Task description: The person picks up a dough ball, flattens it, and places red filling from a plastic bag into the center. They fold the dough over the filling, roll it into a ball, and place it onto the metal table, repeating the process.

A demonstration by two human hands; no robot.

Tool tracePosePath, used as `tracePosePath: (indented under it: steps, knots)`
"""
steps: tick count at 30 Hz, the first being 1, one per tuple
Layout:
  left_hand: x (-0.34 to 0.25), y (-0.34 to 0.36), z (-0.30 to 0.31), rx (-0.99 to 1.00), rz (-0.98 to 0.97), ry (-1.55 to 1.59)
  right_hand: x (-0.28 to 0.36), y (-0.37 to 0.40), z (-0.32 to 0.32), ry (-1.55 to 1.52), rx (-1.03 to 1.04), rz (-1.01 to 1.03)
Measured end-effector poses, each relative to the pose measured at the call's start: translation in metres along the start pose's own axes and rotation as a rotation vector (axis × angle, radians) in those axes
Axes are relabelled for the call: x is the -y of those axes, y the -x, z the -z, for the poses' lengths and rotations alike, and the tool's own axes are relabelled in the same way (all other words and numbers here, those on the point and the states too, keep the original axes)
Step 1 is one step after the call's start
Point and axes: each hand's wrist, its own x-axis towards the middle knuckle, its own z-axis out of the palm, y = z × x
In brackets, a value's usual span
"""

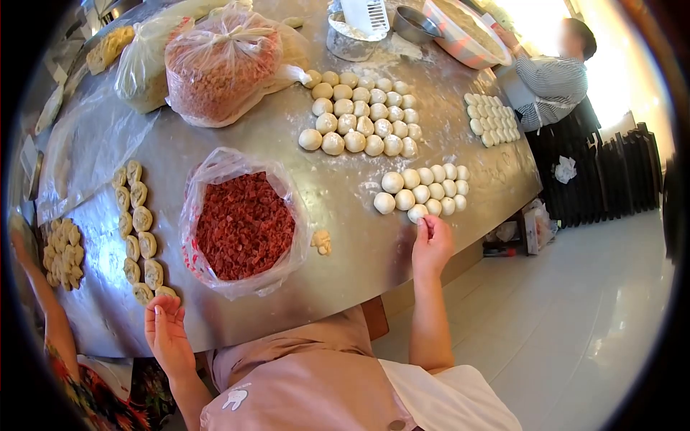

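Observation:
My right hand (433,246) reaches to the near edge of a small group of round white dough balls (421,192). Its thumb and fingers are pinched at the nearest dough ball (417,213). At the left, my left hand (169,334) is at the near end of two columns of shaped dough pieces (142,218), palm up with loosely curved fingers. Nothing shows in it, and its fingertips are by the last dough piece (166,292). Between my hands stands an open plastic bag (293,262) of dark red chopped filling (246,224), with a small lump of dough (321,243) beside it.
A larger block of floured dough balls (361,115) lies farther back on the metal table (345,276). Behind are a tied bag of pinkish filling (223,65), a flour tub (352,43) and a large basin (467,32). A co-worker's arm (50,309) is at left; another person (553,82) stands far right.

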Motion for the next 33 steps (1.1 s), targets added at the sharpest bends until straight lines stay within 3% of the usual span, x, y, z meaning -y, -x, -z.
tracePosePath:
  steps: [7, 10, 12, 18, 24, 28, 30, 33]
  knots:
    - [-0.001, -0.003, -0.001, -0.01, 0.012, 0.003, 0.005, 0.004, 0.005, 0.047, -0.022, 0.028]
    - [0.001, -0.002, 0.003, -0.034, 0.012, -0.02, 0.017, 0.005, 0.002, 0.063, -0.037, 0.139]
    - [0.004, -0.002, 0.009, -0.063, -0.007, -0.05, 0.049, 0.009, -0.004, -0.105, -0.006, 0.196]
    - [0.0, 0.001, 0.02, -0.246, -0.043, -0.122, 0.177, 0.02, -0.023, -0.55, 0.328, 0.432]
    - [0.004, 0.009, 0.035, -0.393, -0.101, -0.207, 0.23, 0.021, -0.067, -0.531, 0.546, 0.754]
    - [0.022, 0.007, 0.049, -0.562, -0.24, -0.389, 0.229, 0.017, -0.068, -0.393, 0.751, 0.621]
    - [0.019, 0.007, 0.046, -0.648, -0.289, -0.794, 0.229, 0.02, -0.071, -0.349, 0.882, 0.552]
    - [0.024, 0.004, 0.058, -0.632, -0.266, -0.723, 0.241, 0.033, -0.077, -0.302, 0.846, 0.621]
